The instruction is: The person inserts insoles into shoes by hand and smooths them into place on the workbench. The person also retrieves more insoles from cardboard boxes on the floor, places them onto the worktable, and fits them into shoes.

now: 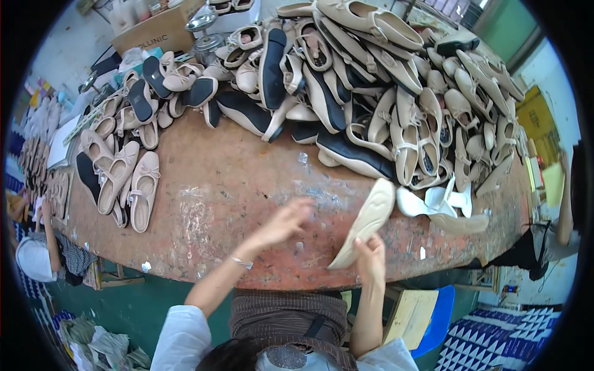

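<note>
My right hand (pixel 371 256) grips a cream insole (pixel 369 216) near its lower end, between thumb and fingers. The insole stands tilted above the table, its wider end pointing away from me. My left hand (pixel 286 221) hovers over the middle of the table, somewhat blurred, with fingers stretched out and nothing visible in them. Just right of the insole lie several loose white and cream insoles (pixel 440 201). Beyond my hands rises a large heap of beige strap shoes (pixel 405 136) with dark soles.
A smaller group of beige shoes (pixel 143 191) sits on the left of the worn reddish-brown table (pixel 210 247). Behind are a cardboard box (pixel 154 38) and a metal scale (pixel 207 40). Other people (pixel 38 256) sit at the left and right edges. A blue chair (pixel 438 321) stands below right.
</note>
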A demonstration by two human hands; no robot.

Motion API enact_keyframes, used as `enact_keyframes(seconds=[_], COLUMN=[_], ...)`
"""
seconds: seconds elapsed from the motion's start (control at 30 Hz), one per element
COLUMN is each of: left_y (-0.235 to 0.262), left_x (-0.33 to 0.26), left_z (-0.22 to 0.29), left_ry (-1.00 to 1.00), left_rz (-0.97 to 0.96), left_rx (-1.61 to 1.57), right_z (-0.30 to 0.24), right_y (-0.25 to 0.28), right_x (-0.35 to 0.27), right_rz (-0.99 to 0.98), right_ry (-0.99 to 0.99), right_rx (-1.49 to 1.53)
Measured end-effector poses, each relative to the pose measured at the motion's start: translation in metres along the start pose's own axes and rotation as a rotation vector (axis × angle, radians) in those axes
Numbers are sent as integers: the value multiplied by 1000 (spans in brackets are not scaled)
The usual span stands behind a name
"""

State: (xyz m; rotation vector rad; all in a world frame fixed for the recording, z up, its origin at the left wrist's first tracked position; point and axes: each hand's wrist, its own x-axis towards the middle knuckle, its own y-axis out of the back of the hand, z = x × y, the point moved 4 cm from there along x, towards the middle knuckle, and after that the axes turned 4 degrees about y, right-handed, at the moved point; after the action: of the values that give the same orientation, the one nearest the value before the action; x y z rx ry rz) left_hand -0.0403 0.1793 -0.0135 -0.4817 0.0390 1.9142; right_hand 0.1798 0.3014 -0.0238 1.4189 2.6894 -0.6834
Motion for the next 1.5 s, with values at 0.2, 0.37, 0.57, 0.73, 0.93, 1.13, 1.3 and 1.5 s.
enact_keyframes(seconds=[0.2, 0.37, 0.57, 0.73, 0.93, 1.13, 1.3, 1.5], left_y=[22, 168, 178, 101, 58, 96, 41, 61], left_x=[66, 179, 174, -2, -105, -135, -170, -145], left_z=[98, 159, 168, 135, 72, 24, -39, -20], left_ry=[-677, -271, -377, -869, -864, -625, -197, -311], left_rz=[832, 951, 833, 787, 152, 594, 728, 445], left_rx=[587, 180, 199, 904, 1471, 1156, 864, 635], right_z=[-87, -99, -68, -45, -54, -30, -39, -46], right_y=[-50, -27, -4, 34, -25, -23, -75, -102], right_x=[-24, -29, -44, -46, -43, -60, -64, -70], right_rz=[-22, -219, -115, 23, -181, -113, -366, -517], right_ry=[171, 162, 119, -60, 86, 13, 573, 843], right_rx=[-147, 388, 54, -167, 427, -285, -1053, -1352])
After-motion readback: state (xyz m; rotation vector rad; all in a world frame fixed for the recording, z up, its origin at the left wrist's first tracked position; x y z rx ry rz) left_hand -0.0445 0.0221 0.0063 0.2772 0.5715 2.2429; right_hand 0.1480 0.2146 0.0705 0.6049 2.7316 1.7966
